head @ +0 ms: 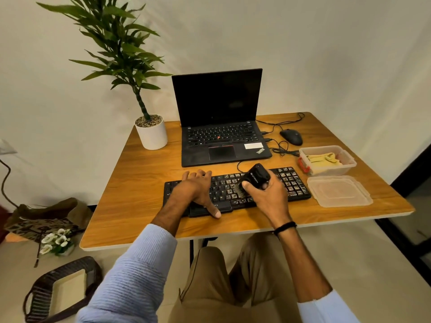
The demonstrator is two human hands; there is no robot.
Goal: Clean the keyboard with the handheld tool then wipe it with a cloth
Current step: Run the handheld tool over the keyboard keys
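Head view: left hand (198,191) is lying flat, steadying the keyboard (296,185); right hand (268,197) is gripping the brush tool (255,177), best swept toward three o'clock.

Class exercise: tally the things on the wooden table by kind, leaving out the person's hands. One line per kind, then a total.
Computer gear (laptop, keyboard, mouse): 3
Plastic box and lid: 2
Cleaning items (handheld tool, cloth in box): 2
Potted plant: 1
Total: 8
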